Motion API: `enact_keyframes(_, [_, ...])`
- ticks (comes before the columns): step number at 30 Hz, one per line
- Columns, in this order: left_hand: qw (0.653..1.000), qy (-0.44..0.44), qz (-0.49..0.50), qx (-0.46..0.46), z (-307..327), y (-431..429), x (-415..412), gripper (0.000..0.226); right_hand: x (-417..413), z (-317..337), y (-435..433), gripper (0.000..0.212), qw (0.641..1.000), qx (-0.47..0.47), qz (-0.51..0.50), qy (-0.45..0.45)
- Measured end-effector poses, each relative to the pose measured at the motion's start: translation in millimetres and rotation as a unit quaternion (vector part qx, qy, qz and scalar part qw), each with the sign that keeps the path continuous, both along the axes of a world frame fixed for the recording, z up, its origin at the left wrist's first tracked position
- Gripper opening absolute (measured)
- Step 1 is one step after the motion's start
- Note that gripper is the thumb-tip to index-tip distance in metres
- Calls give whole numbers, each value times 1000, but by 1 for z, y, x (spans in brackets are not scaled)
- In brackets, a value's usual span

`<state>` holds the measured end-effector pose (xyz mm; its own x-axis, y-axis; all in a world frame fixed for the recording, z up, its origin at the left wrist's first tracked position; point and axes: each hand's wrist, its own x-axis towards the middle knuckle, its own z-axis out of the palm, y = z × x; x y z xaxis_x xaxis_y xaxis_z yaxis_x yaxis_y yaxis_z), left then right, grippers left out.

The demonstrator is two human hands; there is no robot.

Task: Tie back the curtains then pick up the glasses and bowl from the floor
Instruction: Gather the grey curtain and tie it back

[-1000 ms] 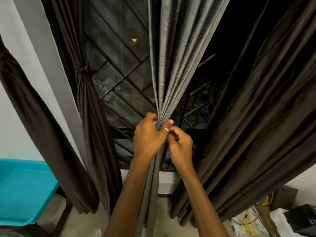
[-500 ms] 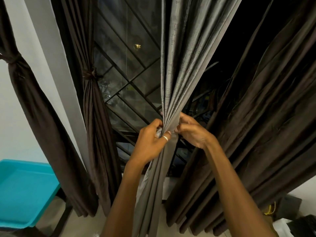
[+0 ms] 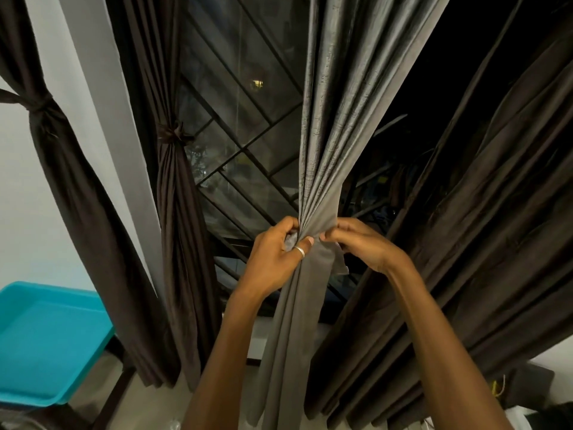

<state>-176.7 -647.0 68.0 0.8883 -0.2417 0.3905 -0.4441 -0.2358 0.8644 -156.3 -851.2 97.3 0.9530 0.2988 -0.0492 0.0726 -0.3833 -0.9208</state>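
Observation:
A grey curtain (image 3: 328, 125) hangs in the middle of the window, gathered into a narrow bunch at its waist. My left hand (image 3: 273, 259), with a ring on the thumb, clasps the bunch from the left. My right hand (image 3: 359, 240) pinches a grey tie strip (image 3: 336, 262) wrapped across the bunch from the right. Two dark brown curtains, one at the far left (image 3: 62, 169) and one beside the window frame (image 3: 176, 187), are each knotted at the waist. A dark brown curtain (image 3: 483, 218) hangs loose on the right. No glasses or bowl are in sight.
A turquoise tray (image 3: 46, 342) rests on a dark stand at the lower left. A metal window grille (image 3: 248, 144) is behind the curtains. Cables and dark items (image 3: 524, 389) lie at the lower right. A pale floor strip shows below the sill.
My right hand has come up from under the left hand to the right side of the bunch and now holds the tie strip across it. The view has shifted right, showing more tied curtains.

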Motion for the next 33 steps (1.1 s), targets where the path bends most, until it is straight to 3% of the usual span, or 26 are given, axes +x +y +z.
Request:
enact_keyframes(4, [1000,1,-5,2,1,-2,0,13,-12,6,-9,26,999,-45,0,-26])
enact_keyframes(9, [1000,-12,16,20,-3,-8,3,17,-18,7,-11,64,993,-95,-7,-76])
enact_keyframes(11, [997,-35,57,41,-7,-11,5,24,-19,6,-9,68,991,-103,-8,-82])
enact_keyframes(14, [991,-56,115,40,-9,-15,5,30,-20,3,-7,60,988,-116,-20,-95])
enact_keyframes(18, [980,-82,168,68,-8,-18,3,33,-22,-2,-1,28,977,-147,-78,-136])
enact_keyframes(20, [976,-69,195,67,-7,-19,3,35,-23,-8,4,22,966,-161,-128,-158])
enact_keyframes(22, [975,-39,214,40,-6,-20,5,37,-30,-12,10,10,971,-96,-168,-144])
enact_keyframes(25, [976,2,215,-28,-5,-20,4,34,-42,-19,23,22,969,67,-219,-96])
enact_keyframes(27, [977,4,209,-42,-4,-21,3,31,-49,-23,30,17,956,167,-230,-72])
enact_keyframes(30, [983,-20,182,-14,-6,-21,2,25,-52,-23,34,12,915,312,-256,-9])
enact_keyframes(33, [989,-27,136,59,-10,-20,1,29,-51,-22,31,15,844,465,-265,34])
